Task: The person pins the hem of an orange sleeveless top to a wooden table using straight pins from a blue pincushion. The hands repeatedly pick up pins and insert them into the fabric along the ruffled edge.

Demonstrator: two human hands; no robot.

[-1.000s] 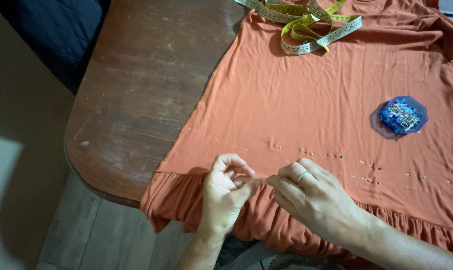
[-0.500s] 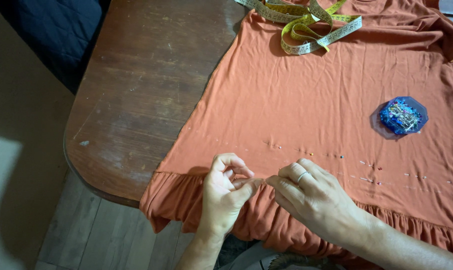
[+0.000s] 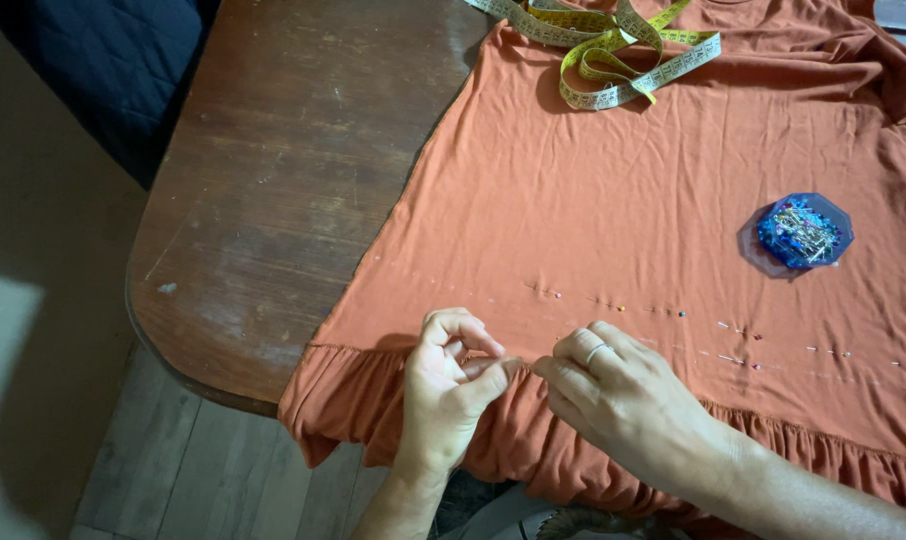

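A rust-orange garment lies spread over a dark wooden table, its ruffled hem hanging off the near edge. My left hand pinches the fabric just above the ruffle seam with thumb and forefinger. My right hand, with a ring on one finger, pinches the same fold right beside it, fingertips almost touching the left. Whether a pin sits between the fingers is too small to tell. A row of pins with coloured heads runs along the fabric to the right of my hands.
A blue round pin box full of pins rests on the garment at the right. A yellow measuring tape lies coiled at the top. Table's rounded edge is at the left; wooden floor below; dark blue fabric at top left.
Both hands stay pinched on the same spot of fabric near the hem; only slight finger movement shows.
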